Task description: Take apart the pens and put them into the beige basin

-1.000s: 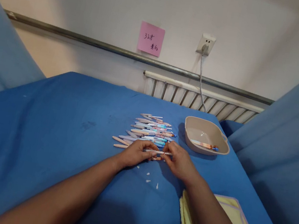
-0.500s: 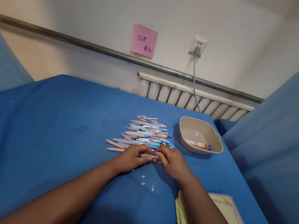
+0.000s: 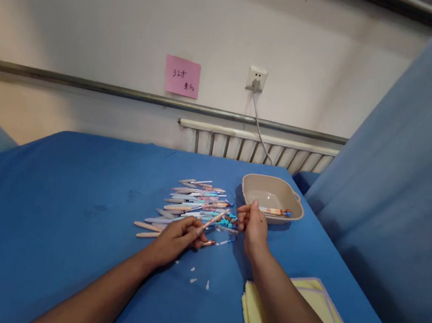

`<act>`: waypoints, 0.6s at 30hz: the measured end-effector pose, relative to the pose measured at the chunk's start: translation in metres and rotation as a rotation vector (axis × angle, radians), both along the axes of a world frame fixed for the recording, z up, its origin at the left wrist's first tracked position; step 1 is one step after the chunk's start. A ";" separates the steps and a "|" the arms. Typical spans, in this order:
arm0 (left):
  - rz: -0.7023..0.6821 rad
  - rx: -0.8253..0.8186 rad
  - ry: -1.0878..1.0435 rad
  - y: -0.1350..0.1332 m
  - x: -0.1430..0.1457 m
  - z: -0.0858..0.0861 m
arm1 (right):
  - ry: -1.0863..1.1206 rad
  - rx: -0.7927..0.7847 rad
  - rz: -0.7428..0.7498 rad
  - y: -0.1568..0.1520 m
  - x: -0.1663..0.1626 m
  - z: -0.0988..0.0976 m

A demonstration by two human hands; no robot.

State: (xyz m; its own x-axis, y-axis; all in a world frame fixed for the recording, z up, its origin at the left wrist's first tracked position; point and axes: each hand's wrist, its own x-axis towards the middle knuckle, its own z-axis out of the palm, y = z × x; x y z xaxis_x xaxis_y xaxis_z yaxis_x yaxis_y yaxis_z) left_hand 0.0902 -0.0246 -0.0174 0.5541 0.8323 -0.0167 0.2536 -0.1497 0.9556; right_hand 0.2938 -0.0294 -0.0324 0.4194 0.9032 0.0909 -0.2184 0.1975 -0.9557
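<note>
In my left hand (image 3: 181,239) a slim pen part (image 3: 214,220) with a pinkish pattern is pinched between thumb and fingers, slanting up to the right. A brown-tipped piece (image 3: 207,243) shows just under those fingers. My right hand (image 3: 254,229) hovers at the near left side of the beige basin (image 3: 245,188), thumb raised and fingers loosely bent apart, with nothing visible in them. Beyond my left hand lies a pile of pens and pen parts (image 3: 192,202), pale, peach and blue. A small blue-ended piece (image 3: 227,241) rests between the hands.
Orange-and-blue pen pieces (image 3: 276,211) lie inside the basin. Several tiny white tips (image 3: 193,280) are scattered on the blue cloth (image 3: 71,247). A folded yellow cloth (image 3: 305,316) sits beneath my right forearm. Blue curtains (image 3: 400,160) hang at the sides; a radiator (image 3: 223,143) stands behind.
My hands have separated. The right has moved up and away toward the basin, while the left has kept a pen part and tilted it upward. The camera view has shifted.
</note>
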 end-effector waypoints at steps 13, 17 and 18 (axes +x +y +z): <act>-0.168 0.729 0.594 0.106 0.156 0.074 | -1.064 0.689 -0.016 -0.034 -0.019 0.026; -0.227 0.717 0.740 0.122 0.191 0.058 | -1.082 0.690 -0.049 -0.030 -0.014 0.029; -0.235 0.715 0.781 0.125 0.197 0.053 | -1.086 0.691 -0.053 -0.029 -0.013 0.030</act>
